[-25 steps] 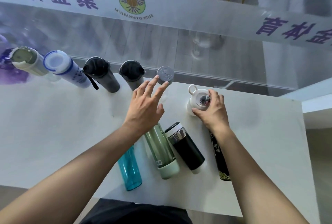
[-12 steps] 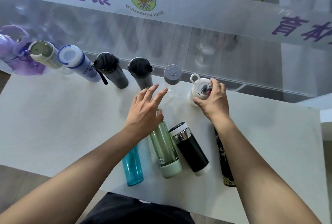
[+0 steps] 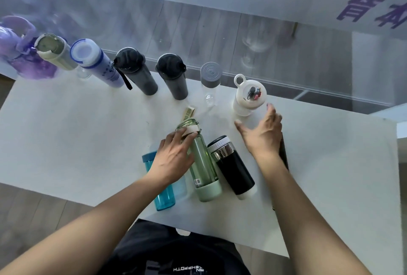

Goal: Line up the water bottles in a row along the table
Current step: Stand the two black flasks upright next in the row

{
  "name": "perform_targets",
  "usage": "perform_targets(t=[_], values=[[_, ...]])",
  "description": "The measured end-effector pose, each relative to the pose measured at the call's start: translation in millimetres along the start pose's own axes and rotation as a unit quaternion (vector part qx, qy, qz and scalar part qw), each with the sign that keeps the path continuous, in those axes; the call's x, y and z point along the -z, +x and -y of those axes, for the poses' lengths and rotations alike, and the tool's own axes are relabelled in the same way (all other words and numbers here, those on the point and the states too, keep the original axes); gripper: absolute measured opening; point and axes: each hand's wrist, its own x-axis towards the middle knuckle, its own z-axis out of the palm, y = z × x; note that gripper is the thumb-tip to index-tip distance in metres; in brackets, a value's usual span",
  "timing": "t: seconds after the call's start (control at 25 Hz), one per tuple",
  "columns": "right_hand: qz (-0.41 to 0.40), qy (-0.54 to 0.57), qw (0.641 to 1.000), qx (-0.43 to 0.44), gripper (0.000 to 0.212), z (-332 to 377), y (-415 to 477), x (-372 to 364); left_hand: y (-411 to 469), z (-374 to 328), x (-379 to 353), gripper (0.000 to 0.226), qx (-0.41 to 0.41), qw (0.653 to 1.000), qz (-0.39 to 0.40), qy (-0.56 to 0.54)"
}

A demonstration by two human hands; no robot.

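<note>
Seven bottles upright in a row along the far table (image 3: 66,133) edge, running from 10 o'clock to 1 o'clock: purple bottle (image 3: 21,54), beige flask (image 3: 55,51), white-and-blue bottle (image 3: 97,63), smoky bottle with strap (image 3: 135,71), second dark bottle (image 3: 172,75), clear bottle with grey cap (image 3: 210,80), white bottle with loop lid (image 3: 248,96). Near the middle, toward 6 o'clock, four more close together: teal bottle (image 3: 163,195), green glass bottle (image 3: 201,164), black flask with steel collar (image 3: 232,166), slim dark bottle (image 3: 283,153) mostly hidden behind the right wrist. Left hand (image 3: 174,158) resting at the neck of the green glass bottle, fingers curled loosely against it, not closed around. Right hand (image 3: 262,136) spread open, holding nothing, just beside the white bottle with loop lid.
</note>
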Motion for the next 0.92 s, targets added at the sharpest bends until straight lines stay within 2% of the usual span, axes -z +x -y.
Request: perform_targets(t=[0.16, 0.28, 0.36, 0.56, 0.72, 0.92], values=[[0.159, -0.102, 0.982, 0.016, 0.092, -12, -57, -31, -16, 4, -17, 0.070, 0.008, 1.000, 0.018, -0.007], [0.191, -0.172, 0.966, 0.017, 0.081, -8, -64, -47, -20, 5, -16, 0.071, 0.003, 1.000, 0.021, -0.013], [0.194, -0.179, 0.965, 0.005, 0.079, -4, -63, -52, -19, 5, -14, 0.072, -0.008, 1.000, 0.023, -0.004], [0.151, -0.055, 0.985, -0.066, 0.085, -3, -71, -25, -12, 0, -11, 0.070, -0.010, 1.000, 0.011, -0.009], [0.061, 0.065, 0.994, -0.061, 0.084, -20, -83, 23, -13, -8, -19, 0.069, 0.001, 1.000, 0.003, -0.014], [-0.046, 0.135, 0.989, -0.026, 0.081, -34, -68, 76, -25, -23, -29, 0.074, 0.046, 0.998, 0.023, -0.043]])
